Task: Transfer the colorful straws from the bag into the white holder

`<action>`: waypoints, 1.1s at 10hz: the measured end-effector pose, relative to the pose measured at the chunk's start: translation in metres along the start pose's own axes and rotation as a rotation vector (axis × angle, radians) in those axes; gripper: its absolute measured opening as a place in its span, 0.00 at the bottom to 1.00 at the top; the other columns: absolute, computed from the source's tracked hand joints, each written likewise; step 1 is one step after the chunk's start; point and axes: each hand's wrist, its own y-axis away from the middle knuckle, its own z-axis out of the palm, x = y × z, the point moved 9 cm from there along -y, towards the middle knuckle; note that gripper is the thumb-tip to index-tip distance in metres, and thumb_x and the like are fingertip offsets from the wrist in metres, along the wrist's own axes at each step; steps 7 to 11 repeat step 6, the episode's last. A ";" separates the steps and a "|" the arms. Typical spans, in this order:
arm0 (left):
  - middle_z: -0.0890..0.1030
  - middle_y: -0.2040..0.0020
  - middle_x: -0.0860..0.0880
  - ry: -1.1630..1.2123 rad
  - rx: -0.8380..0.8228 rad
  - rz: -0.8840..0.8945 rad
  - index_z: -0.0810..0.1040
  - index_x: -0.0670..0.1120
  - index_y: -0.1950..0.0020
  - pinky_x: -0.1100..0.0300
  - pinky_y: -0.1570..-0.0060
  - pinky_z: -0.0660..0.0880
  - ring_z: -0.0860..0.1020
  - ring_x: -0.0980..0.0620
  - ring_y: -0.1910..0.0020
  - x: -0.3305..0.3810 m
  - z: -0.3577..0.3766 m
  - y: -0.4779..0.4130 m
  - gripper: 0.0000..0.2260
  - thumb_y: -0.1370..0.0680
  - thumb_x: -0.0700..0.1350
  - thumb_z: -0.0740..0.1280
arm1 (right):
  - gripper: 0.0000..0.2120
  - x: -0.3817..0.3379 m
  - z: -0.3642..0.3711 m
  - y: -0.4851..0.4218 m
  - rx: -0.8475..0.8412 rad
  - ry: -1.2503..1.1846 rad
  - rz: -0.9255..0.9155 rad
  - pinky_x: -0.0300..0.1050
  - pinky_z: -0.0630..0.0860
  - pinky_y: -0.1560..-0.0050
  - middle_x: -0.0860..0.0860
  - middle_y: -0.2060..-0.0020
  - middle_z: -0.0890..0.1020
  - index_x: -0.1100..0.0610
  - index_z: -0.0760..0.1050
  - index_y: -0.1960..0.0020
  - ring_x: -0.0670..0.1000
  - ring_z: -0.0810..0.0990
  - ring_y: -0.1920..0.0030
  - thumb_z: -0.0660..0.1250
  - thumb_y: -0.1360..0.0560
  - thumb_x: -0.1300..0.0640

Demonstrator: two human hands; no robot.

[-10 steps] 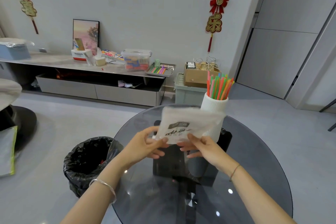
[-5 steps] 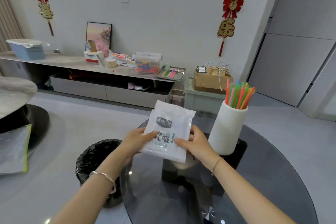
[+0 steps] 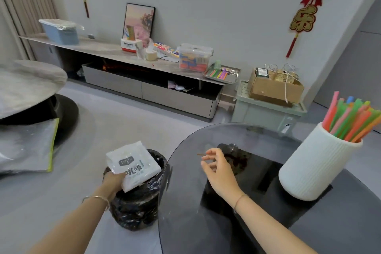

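Note:
The white ribbed holder point(image 3: 315, 167) stands on the round dark glass table point(image 3: 206, 222) at the right, with a bunch of colorful straws point(image 3: 350, 119) sticking out of its top. My left hand point(image 3: 113, 181) grips the flat white plastic bag point(image 3: 133, 164) by its lower corner and holds it over the mouth of the bin. The bag looks flat, with no straws showing in it. My right hand point(image 3: 218, 169) hovers over the table's left part, fingers loosely curled and apart, holding nothing.
A bin lined with a black bag point(image 3: 136, 206) stands on the floor against the table's left edge. A low TV cabinet point(image 3: 144, 80) with boxes and a tray runs along the far wall. A second round table point(image 3: 26, 86) is at the left.
My right hand has let go of the bag. My left hand has carried the bag left and down, off the table to above the bin. The view has swung left.

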 end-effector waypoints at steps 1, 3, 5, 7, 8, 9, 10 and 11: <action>0.74 0.37 0.32 -0.233 -0.042 -0.097 0.70 0.29 0.36 0.46 0.38 0.71 0.74 0.35 0.39 -0.029 0.014 -0.012 0.17 0.23 0.34 0.62 | 0.09 0.007 0.004 -0.005 0.041 -0.012 -0.025 0.30 0.73 0.60 0.44 0.52 0.78 0.49 0.69 0.46 0.40 0.76 0.61 0.64 0.24 0.58; 0.62 0.26 0.36 -0.631 0.057 0.154 0.52 0.34 0.25 0.50 0.31 0.59 0.62 0.37 0.28 -0.011 0.018 -0.017 0.32 0.22 0.47 0.62 | 0.08 0.009 0.008 -0.008 0.071 -0.004 -0.090 0.27 0.71 0.61 0.43 0.54 0.79 0.48 0.70 0.47 0.38 0.74 0.63 0.64 0.24 0.58; 0.62 0.25 0.38 -0.703 0.110 0.271 0.55 0.35 0.25 0.48 0.28 0.56 0.59 0.38 0.26 0.005 0.018 0.000 0.35 0.23 0.56 0.61 | 0.08 0.009 0.007 -0.006 0.028 0.005 -0.066 0.28 0.72 0.60 0.44 0.53 0.78 0.48 0.70 0.47 0.37 0.75 0.62 0.64 0.24 0.58; 0.62 0.26 0.38 -0.634 0.153 0.323 0.57 0.36 0.25 0.47 0.29 0.57 0.59 0.38 0.27 0.028 0.017 0.021 0.34 0.22 0.57 0.60 | 0.08 0.000 0.000 -0.001 0.008 0.031 -0.054 0.31 0.74 0.59 0.43 0.51 0.77 0.45 0.69 0.48 0.40 0.76 0.60 0.64 0.24 0.57; 0.62 0.26 0.38 -0.634 0.153 0.323 0.57 0.36 0.25 0.47 0.29 0.57 0.59 0.38 0.27 0.028 0.017 0.021 0.34 0.22 0.57 0.60 | 0.08 0.000 0.000 -0.001 0.008 0.031 -0.054 0.31 0.74 0.59 0.43 0.51 0.77 0.45 0.69 0.48 0.40 0.76 0.60 0.64 0.24 0.57; 0.62 0.26 0.38 -0.634 0.153 0.323 0.57 0.36 0.25 0.47 0.29 0.57 0.59 0.38 0.27 0.028 0.017 0.021 0.34 0.22 0.57 0.60 | 0.08 0.000 0.000 -0.001 0.008 0.031 -0.054 0.31 0.74 0.59 0.43 0.51 0.77 0.45 0.69 0.48 0.40 0.76 0.60 0.64 0.24 0.57; 0.62 0.26 0.38 -0.634 0.153 0.323 0.57 0.36 0.25 0.47 0.29 0.57 0.59 0.38 0.27 0.028 0.017 0.021 0.34 0.22 0.57 0.60 | 0.08 0.000 0.000 -0.001 0.008 0.031 -0.054 0.31 0.74 0.59 0.43 0.51 0.77 0.45 0.69 0.48 0.40 0.76 0.60 0.64 0.24 0.57; 0.62 0.26 0.38 -0.634 0.153 0.323 0.57 0.36 0.25 0.47 0.29 0.57 0.59 0.38 0.27 0.028 0.017 0.021 0.34 0.22 0.57 0.60 | 0.08 0.000 0.000 -0.001 0.008 0.031 -0.054 0.31 0.74 0.59 0.43 0.51 0.77 0.45 0.69 0.48 0.40 0.76 0.60 0.64 0.24 0.57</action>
